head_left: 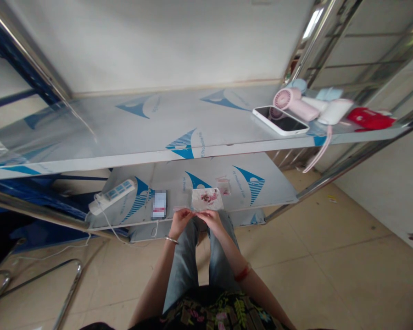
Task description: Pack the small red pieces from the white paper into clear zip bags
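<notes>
My left hand, with a bangle at the wrist, is closed in a pinch at the front edge of the lower shelf. Its fingertips meet those of my right hand, closed in the same way. Whatever lies between the fingers is too small to make out. Just beyond them is a white, flat sheet or pad with small dark red and pink pieces scattered on it. A small clear plastic bag with something pinkish lies behind it to the right. To the left of my hands rests a phone with a lit, blurred screen.
The lower shelf also bears a white power strip with cables. Above it, the upper shelf carries a white phone, a pink handheld fan, a white strapped device and a red item. Metal posts flank both shelves.
</notes>
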